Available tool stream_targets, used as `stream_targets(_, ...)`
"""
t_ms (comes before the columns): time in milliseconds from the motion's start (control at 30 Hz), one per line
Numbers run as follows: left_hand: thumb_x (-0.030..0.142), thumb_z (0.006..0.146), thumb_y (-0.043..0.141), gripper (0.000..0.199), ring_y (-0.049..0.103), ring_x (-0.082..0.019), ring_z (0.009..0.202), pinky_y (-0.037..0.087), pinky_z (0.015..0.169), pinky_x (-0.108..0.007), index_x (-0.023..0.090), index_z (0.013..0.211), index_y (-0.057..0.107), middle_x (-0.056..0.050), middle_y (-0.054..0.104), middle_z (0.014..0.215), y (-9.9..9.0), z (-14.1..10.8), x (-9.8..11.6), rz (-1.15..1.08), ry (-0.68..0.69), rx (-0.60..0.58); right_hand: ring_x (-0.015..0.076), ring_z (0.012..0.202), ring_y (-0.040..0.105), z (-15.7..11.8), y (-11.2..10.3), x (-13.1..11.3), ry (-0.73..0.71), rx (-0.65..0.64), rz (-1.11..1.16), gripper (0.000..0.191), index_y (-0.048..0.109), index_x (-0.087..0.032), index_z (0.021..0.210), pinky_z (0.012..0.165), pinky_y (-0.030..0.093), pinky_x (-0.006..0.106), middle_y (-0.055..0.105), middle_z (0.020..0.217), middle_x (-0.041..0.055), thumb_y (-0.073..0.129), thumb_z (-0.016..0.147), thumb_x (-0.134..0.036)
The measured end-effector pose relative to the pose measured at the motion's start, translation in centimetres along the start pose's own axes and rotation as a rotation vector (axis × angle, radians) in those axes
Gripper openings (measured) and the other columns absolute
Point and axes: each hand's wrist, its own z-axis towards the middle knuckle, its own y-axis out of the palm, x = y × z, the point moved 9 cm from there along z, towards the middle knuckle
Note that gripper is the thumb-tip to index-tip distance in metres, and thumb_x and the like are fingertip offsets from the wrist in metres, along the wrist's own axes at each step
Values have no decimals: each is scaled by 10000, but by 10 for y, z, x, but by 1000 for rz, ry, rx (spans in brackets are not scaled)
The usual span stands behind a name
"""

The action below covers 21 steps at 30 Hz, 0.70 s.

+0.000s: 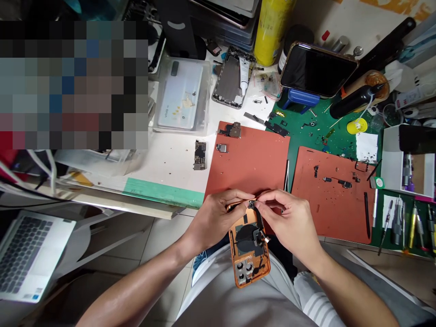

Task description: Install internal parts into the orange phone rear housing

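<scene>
Between my two hands, over my lap at the table's front edge, is an orange phone housing (250,247) with its inside facing up. Three round camera openings show at its near end, and a black round pad lies in its middle. My left hand (218,218) grips the far left part of the housing, thumb on the inside. At the far edge, the fingers of my right hand (288,218) pinch close to a small dark connector piece (252,204) joined to a black flex cable (260,220). Fingertips partly hide that piece.
Red mats (252,159) carry a camera module (234,130) and small phone parts. A circuit board (200,155) lies on the white table. Behind stand a boxed phone (179,95) and a phone on a blue stand (299,100). Screwdrivers (397,222) lie right, a laptop (30,254) lower left.
</scene>
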Motion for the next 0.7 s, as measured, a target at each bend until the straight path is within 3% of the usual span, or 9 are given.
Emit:
stream_targets(433,378,965,729,235,815,-225,1043,622,849,-265,219,1092,846,-47,867,1098,-3,-1,-3,-44,-69,-18,145,775,778,-2,1,1,24,39,33,103,796,-219,897,727,617,241,824,907,-8,729,949,-159)
stream_targets(700,401,960,730,246,810,-231,1025,619,863,-292,217,1071,849,-40,867,1102,-2,0,-5,-49,-87,-20,161,753,785,-1,0,-5,-64,74,-42,114,791,-225,900,717,637,270,833,918,9,722,953,-152)
